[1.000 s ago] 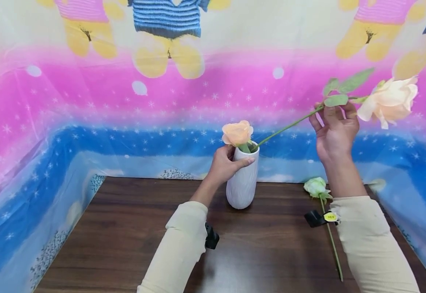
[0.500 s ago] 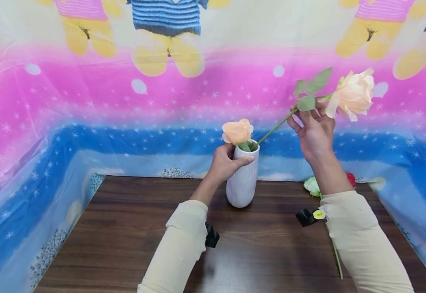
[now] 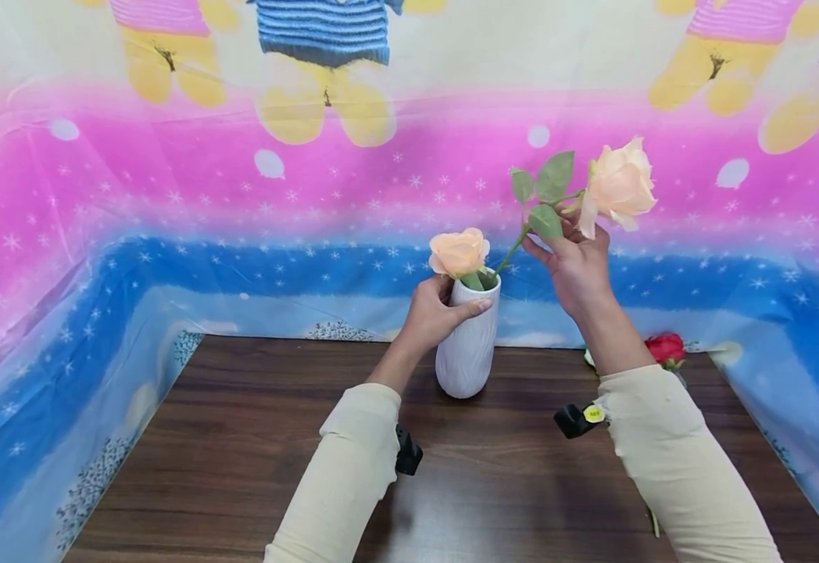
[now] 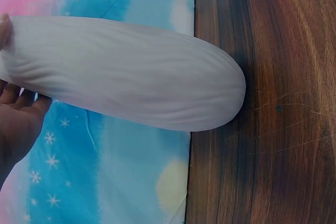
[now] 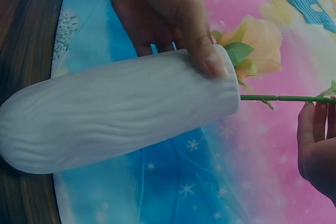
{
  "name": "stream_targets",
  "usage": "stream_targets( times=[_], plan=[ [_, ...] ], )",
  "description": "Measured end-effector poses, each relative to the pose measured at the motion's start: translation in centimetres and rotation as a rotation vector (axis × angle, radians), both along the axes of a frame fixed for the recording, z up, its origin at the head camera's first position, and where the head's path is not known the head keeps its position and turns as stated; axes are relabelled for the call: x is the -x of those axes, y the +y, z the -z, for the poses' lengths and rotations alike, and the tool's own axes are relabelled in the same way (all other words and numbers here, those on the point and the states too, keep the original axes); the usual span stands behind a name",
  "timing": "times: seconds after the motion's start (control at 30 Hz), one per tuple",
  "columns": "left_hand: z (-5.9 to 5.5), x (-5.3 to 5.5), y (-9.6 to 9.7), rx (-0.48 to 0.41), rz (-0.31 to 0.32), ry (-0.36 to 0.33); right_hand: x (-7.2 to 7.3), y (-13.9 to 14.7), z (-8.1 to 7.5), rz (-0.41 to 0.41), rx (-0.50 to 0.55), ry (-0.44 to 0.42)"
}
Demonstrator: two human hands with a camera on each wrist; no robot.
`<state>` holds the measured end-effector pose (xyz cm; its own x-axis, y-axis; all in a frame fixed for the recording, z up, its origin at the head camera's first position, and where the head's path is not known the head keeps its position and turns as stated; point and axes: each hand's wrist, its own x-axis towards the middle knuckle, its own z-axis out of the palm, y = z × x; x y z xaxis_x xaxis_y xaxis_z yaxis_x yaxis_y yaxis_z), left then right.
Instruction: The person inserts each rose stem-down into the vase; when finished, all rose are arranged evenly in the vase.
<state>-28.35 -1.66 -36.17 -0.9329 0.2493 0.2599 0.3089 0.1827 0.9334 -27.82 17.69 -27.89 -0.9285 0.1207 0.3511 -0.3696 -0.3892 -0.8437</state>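
A white ribbed vase stands upright on the dark wooden table, with a peach rose in its mouth. My left hand grips the vase near its rim, thumb across the front and fingers behind. Up and to the right, my right hand pinches the green stem of a second, larger peach rose just below its leaves. That stem slants down into the vase mouth; its lower end is hidden inside. In the right wrist view the left thumb lies just below the rim.
A red rose lies at the table's back right, beyond my right forearm. Next to it a pale green rose is mostly hidden by that arm. A printed cloth backdrop rises behind the table's back edge.
My right hand has moved left and slightly down with the large peach rose, and more of its stem is inside the vase. The red rose has come into view. The left hand keeps still.
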Motion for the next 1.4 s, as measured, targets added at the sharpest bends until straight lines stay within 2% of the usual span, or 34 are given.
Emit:
stream_targets(
  times=[0.1,0.23,0.4,0.73,1.0,1.13,1.23,1.4],
  plan=[
    [0.0,0.0,0.0,0.003,-0.006,-0.005,0.3,-0.4,0.2,0.038,-0.003,0.04],
    [-0.1,0.1,0.0,0.011,-0.016,-0.013,0.8,-0.9,0.4,0.036,0.011,0.093],
    [-0.3,0.0,0.1,0.024,-0.02,-0.023,1.2,-1.3,0.9,0.043,0.002,0.081],
    [-0.3,0.0,0.0,0.021,-0.015,-0.017,1.5,-2.1,2.4,0.148,-0.206,0.002],
    [-0.3,-0.1,-0.1,0.008,0.002,-0.003,1.6,-3.2,3.0,0.102,-0.317,-0.017],
    [-0.3,-0.1,0.0,0.001,0.007,-0.011,1.5,-3.3,3.3,0.127,-0.415,-0.035],
    [-0.2,-0.1,0.0,0.0,0.005,-0.009,1.6,-3.2,3.6,0.162,-0.507,-0.001],
    [-0.1,0.0,-0.1,-0.001,0.005,-0.01,2.0,-3.3,3.7,0.221,-0.598,0.108]
  ],
)
